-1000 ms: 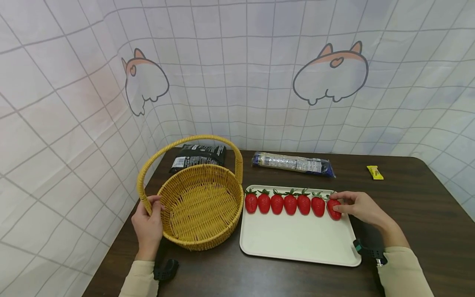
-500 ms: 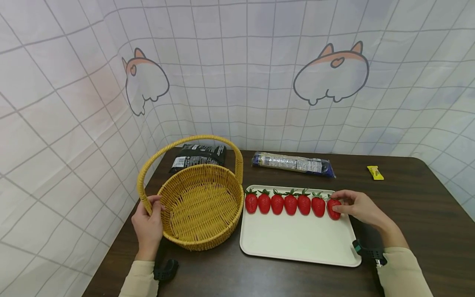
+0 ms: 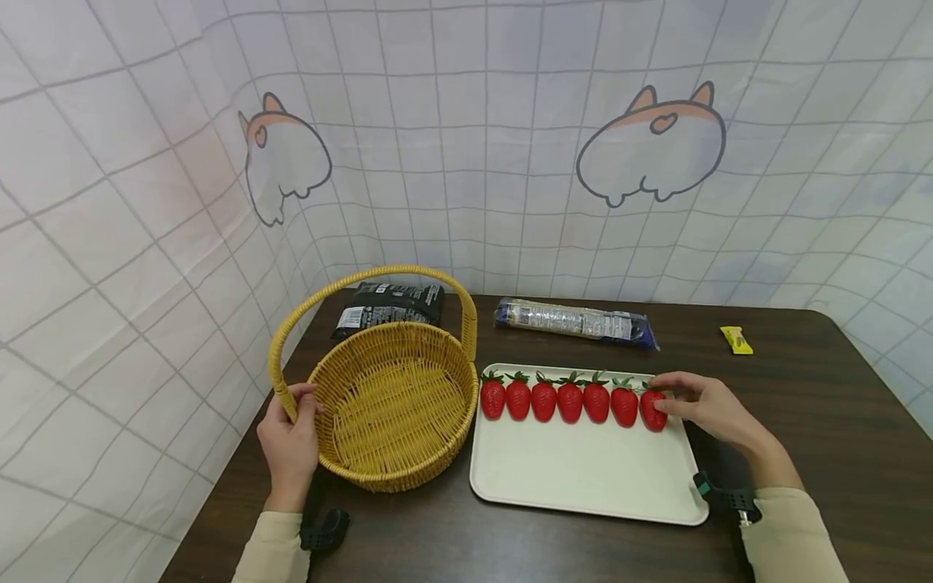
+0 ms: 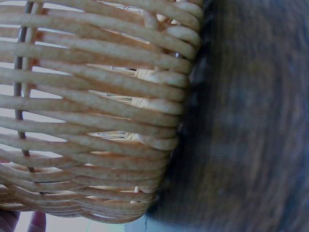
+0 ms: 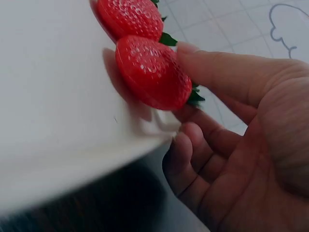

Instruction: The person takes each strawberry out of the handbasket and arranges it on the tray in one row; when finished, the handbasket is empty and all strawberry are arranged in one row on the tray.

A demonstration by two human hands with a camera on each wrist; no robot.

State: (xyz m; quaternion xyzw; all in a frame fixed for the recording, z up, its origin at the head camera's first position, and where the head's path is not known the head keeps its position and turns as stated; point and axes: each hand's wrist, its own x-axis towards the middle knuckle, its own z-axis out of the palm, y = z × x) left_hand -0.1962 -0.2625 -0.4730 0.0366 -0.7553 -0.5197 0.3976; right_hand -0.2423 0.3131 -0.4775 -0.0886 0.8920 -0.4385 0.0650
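Note:
My left hand (image 3: 290, 445) grips the yellow wicker basket (image 3: 394, 344) where its arched handle meets the rim. In the left wrist view the woven basket wall (image 4: 96, 96) fills much of the picture, with fingers (image 4: 36, 223) just showing at the bottom left. Several red strawberries (image 3: 571, 402) with green leaves lie in a row along the far side of a white tray (image 3: 583, 478). My right hand (image 3: 710, 409) pinches the strawberry (image 5: 149, 72) at the row's right end. The thumb is on its side; its far side is partly hidden.
Behind the basket lies a black packet (image 3: 389, 306). A long clear-and-blue packet (image 3: 576, 321) lies behind the tray. Farther right is a small yellow wrapped piece (image 3: 736, 340) on the dark table (image 3: 824, 389). A white gridded cloth (image 3: 466, 162) hangs at the back and left.
The strawberry under my right hand has shifted very slightly left, closer to its neighbour. My left hand and the basket stay where they were.

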